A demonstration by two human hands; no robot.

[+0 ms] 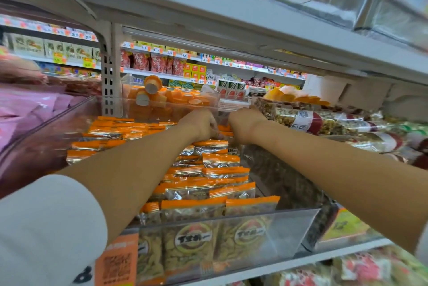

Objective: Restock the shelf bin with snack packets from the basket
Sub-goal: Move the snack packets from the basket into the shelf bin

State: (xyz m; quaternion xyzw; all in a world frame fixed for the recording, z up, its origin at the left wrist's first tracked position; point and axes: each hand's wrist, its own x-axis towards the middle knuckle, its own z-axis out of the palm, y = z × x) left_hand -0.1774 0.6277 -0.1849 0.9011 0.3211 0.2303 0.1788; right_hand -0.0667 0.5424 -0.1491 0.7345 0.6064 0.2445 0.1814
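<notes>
A clear plastic shelf bin [296, 223] holds several rows of orange-topped snack packets [217, 207] standing upright. Both my arms reach deep into the bin. My left hand [199, 124] is curled over packets at the back of the bin, fingers closed around them. Close beside it, my right hand [245, 123] also has its fingers bent down onto the back packets. The packets under both hands are mostly hidden. The basket is not in view.
A shelf board [208, 7] hangs low just above the bin. Right of the bin lie bags of mixed nuts [324, 121]. Behind it is a bin of orange jelly cups [166, 98]. Pink packets [27, 109] fill the bin to the left.
</notes>
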